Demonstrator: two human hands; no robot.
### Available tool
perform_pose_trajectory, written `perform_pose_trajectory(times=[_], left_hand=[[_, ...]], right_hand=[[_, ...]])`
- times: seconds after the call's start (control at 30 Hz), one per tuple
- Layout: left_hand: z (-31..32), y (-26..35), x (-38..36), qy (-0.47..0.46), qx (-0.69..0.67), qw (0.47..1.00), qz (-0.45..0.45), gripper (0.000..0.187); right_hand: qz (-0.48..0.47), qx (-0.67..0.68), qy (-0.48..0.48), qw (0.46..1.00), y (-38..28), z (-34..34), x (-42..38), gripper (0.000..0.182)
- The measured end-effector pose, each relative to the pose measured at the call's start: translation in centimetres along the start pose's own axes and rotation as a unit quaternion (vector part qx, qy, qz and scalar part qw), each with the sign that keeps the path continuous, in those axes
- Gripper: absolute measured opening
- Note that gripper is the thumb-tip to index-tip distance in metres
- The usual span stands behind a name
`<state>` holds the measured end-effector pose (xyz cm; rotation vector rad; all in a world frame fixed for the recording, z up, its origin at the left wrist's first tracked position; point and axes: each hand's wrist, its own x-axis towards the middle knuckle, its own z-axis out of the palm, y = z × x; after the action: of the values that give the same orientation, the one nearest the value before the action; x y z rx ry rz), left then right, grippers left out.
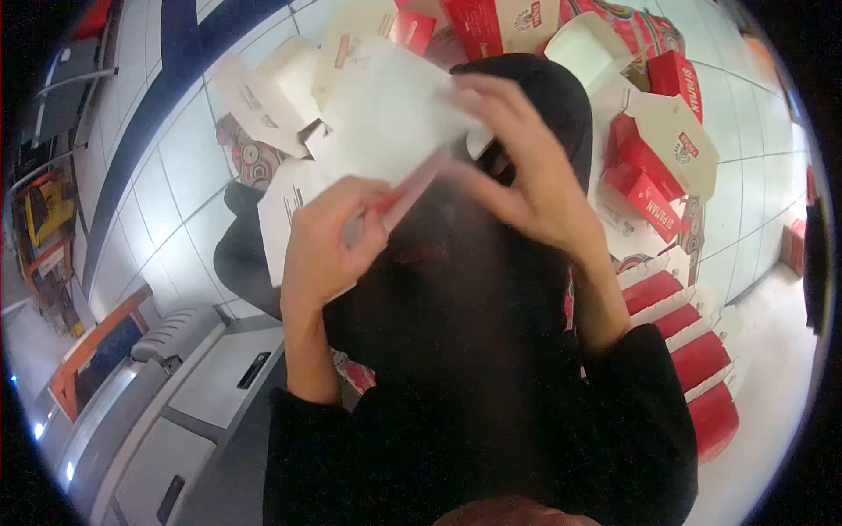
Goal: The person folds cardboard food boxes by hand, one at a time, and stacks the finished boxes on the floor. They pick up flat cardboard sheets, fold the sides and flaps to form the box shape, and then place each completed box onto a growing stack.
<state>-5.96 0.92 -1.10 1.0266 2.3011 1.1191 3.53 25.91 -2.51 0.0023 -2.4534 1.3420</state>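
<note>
A partly folded cardboard food box point(386, 101) lies over my lap, its white inner face up and a strip of red outside showing at the near fold. My left hand point(338, 232) is closed on the box's near-left edge, thumb and fingers pinching the folded panel. Across from it, my right hand point(531, 171) curves round the right side of the same box. Its fingertips are on the white panel and its thumb lies by the fold, both smeared by motion. The underside of the box is hidden.
Folded red-and-cream boxes point(658, 167) lie on the right, near an open white box point(588, 53). A row of nested red boxes point(702, 359) stands at the lower right. Further boxes point(272, 96) are at the upper left. A grey drawer unit point(215, 386) stands at my left.
</note>
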Motion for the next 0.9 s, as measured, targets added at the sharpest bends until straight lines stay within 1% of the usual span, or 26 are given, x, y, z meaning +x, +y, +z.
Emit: perform_pose_trajectory(times=[0.03, 0.07, 0.1, 0.13, 0.17, 0.2, 0.23, 0.27, 0.3, 0.33, 0.37, 0.4, 0.43, 0.47, 0.53, 0.57, 0.6, 0.63, 0.67, 0.7, 0.73, 0.77, 0.8, 0.83, 0.87, 0.9], left_hand=[[-0.3, 0.6, -0.7, 0.002, 0.001, 1.0, 0.005, 0.018], [-0.6, 1.0, -1.3, -0.002, 0.003, 1.0, -0.016, 0.017], [-1.0, 1.4, -1.8, -0.005, 0.007, 0.999, -0.038, 0.016], [-1.3, 1.6, -2.4, 0.002, 0.013, 0.999, -0.035, 0.016], [-1.5, 1.5, -3.0, 0.011, -0.01, 0.998, -0.066, 0.015], [-1.6, 1.3, -3.6, 0.021, -0.034, 0.994, -0.098, 0.015], [-1.6, 1.2, -4.1, 0.002, -0.028, 0.995, -0.093, 0.006], [-1.6, 1.7, -4.2, 0.009, -0.023, 0.996, -0.091, 0.006], [-1.2, 2.6, -4.2, 0.019, -0.062, 0.991, -0.119, 0.009], [-1.0, 3.1, -4.1, 0.03, -0.1, 0.984, -0.146, 0.012], [-0.9, 3.1, -4.0, 0.025, -0.081, 0.989, -0.119, 0.011], [-0.8, 3.0, -3.9, 0.033, -0.079, 0.99, -0.116, 0.011], [-0.7, 3.0, -3.8, 0.051, -0.082, 0.988, -0.12, 0.011], [-0.7, 2.9, -4.0, 0.068, -0.085, 0.986, -0.125, 0.011], [-1.0, 2.1, -4.7, 0.071, -0.101, 0.983, -0.135, 0.01], [-1.1, 1.7, -4.9, 0.133, -0.16, 0.969, -0.132, 0.009], [-1.2, 1.6, -5.1, 0.194, -0.218, 0.948, -0.128, 0.009], [-1.5, 1.6, -5.1, 0.232, -0.264, 0.928, -0.122, 0.008], [-2.3, 1.7, -5.2, 0.237, -0.262, 0.927, -0.122, 0.008], [-3.5, 1.7, -5.5, 0.2, -0.194, 0.955, -0.101, 0.007], [-4.5, 2.0, -5.8, 0.16, -0.124, 0.976, -0.082, 0.007], [-5.3, 2.5, -5.6, 0.112, -0.082, 0.989, -0.053, 0.008], [-5.7, 2.6, -5.7, 0.115, -0.084, 0.988, -0.059, 0.008], [-5.9, 2.6, -5.8, 0.058, -0.079, 0.992, -0.074, 0.009], [-6.0, 2.5, -5.9, -0.002, -0.074, 0.993, -0.089, 0.009], [-5.9, 2.2, -5.9, -0.012, -0.088, 0.991, -0.099, 0.01]], right_hand=[[0.005, 0.034, -0.051, 0.998, 0.1, -0.1, -0.1, 0.058], [0.007, 0.068, -0.102, 0.992, 0.3, -0.3, 0.0, 0.062], [-0.001, 0.068, -0.099, 0.993, 0.2, -0.3, 0.1, 0.062], [0.02, 0.078, -0.09, 0.993, 0.0, -0.3, 0.0, 0.066], [0.041, 0.088, -0.08, 0.992, -0.3, -0.2, 0.0, 0.071], [0.033, 0.088, -0.08, 0.992, -1.1, 0.0, -0.2, 0.071], [0.098, 0.13, -0.044, 0.986, -2.0, 0.4, -0.5, 0.076], [0.162, 0.173, -0.011, 0.972, -2.5, 0.8, -0.5, 0.081], [0.044, 0.061, 0.043, 0.996, -1.6, 2.1, -0.5, 0.099], [0.035, 0.063, 0.041, 0.997, -1.7, 2.9, -0.8, 0.099], [0.103, 0.15, 0.046, 0.982, -2.6, 3.6, -1.0, 0.105], [0.171, 0.234, 0.05, 0.956, -3.1, 4.1, -1.2, 0.112], [0.145, 0.232, 0.047, 0.961, -2.8, 4.8, -1.4, 0.118], [0.142, 0.233, 0.044, 0.961, -2.5, 5.3, -1.8, 0.118], [0.146, 0.318, 0.094, 0.932, -1.9, 5.8, -2.2, 0.115], [0.162, 0.318, 0.118, 0.927, -2.1, 5.9, -2.3, 0.104], [0.162, 0.319, 0.114, 0.927, -1.9, 5.4, -2.6, 0.104], [0.154, 0.17, 0.016, 0.973, -1.2, 4.3, -3.0, 0.098], [0.139, 0.014, -0.082, 0.987, -0.9, 3.6, -3.0, 0.092], [0.045, -0.099, -0.05, 0.993, -1.6, 3.0, -2.6, 0.083], [0.028, -0.118, 0.012, 0.993, -2.2, 2.4, -2.1, 0.08], [0.075, -0.037, 0.041, 0.996, -3.7, 1.7, -1.5, 0.078], [0.125, 0.042, 0.068, 0.989, -5.4, 1.0, -0.9, 0.076], [0.111, 0.133, 0.079, 0.982, -6.4, 0.6, -0.1, 0.056], [0.113, 0.134, 0.075, 0.982, -5.7, 0.4, -0.1, 0.056], [0.082, 0.139, -0.025, 0.987, -4.4, 0.2, 0.0, 0.044]])
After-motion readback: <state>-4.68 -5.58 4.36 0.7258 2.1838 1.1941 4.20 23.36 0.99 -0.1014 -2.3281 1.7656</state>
